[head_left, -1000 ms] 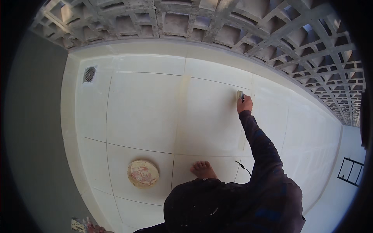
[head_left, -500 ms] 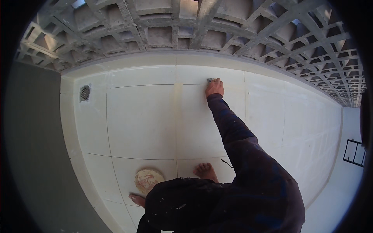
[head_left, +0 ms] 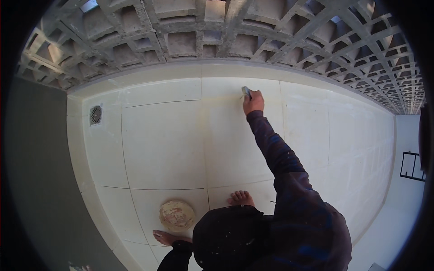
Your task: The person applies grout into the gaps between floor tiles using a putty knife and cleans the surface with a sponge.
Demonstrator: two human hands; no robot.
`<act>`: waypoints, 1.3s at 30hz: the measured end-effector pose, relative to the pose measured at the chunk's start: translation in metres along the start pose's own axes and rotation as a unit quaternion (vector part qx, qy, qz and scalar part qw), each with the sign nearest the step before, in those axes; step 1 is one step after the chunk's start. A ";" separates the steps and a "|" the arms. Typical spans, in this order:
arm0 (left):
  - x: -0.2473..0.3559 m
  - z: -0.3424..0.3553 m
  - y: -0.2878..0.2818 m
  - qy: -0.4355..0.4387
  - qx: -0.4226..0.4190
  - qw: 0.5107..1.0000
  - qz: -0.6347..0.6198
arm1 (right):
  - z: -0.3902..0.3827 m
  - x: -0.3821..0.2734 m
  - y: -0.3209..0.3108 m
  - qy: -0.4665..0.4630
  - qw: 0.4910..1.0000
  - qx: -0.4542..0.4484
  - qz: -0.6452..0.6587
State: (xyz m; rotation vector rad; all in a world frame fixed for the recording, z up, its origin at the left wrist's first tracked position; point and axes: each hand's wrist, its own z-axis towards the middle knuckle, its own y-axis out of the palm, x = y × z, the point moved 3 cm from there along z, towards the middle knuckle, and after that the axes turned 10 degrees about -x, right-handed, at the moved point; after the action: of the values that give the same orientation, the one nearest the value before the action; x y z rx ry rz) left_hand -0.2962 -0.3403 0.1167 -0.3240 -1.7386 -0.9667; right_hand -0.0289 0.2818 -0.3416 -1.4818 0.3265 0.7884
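My right hand is closed on a small grout tool, held on the white tiled floor near the top row of joints, where pale yellowish smears run along the seams. Between my bare feet and a little left of centre lies a round shallow container caked with cream paste. A pale, smeared object just shows at the lower-left edge; my left hand cannot be made out there.
A concrete breeze-block wall runs along the top, above a tiled skirting. A square drain sits at the left near a grey wall. A black metal frame is at the right by a white wall.
My right hand has moved up and left along the tile joint, and a yellowish smear now covers more of it. My left hand and its tool have slipped out at the lower left.
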 end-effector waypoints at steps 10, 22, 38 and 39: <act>0.011 -0.039 -0.004 0.057 0.340 0.919 0.190 | -0.012 0.099 -0.014 0.128 0.970 -0.034 -0.206; 0.020 -0.064 -0.049 0.037 0.336 0.931 0.141 | -0.069 -0.130 0.112 -0.009 0.981 -0.145 0.128; 0.000 -0.059 0.001 0.066 0.419 0.889 0.175 | -0.028 -0.110 0.109 -0.078 0.989 -0.113 -0.062; 0.000 -0.051 0.004 0.069 0.419 0.888 0.175 | -0.035 -0.133 0.120 -0.120 0.981 -0.145 -0.047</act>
State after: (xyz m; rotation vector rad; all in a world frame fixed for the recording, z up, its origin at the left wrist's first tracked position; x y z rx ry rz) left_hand -0.2597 -0.3753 0.1236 0.0073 -1.7179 0.0657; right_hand -0.1923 0.2007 -0.3499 -1.6374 -0.0430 0.9571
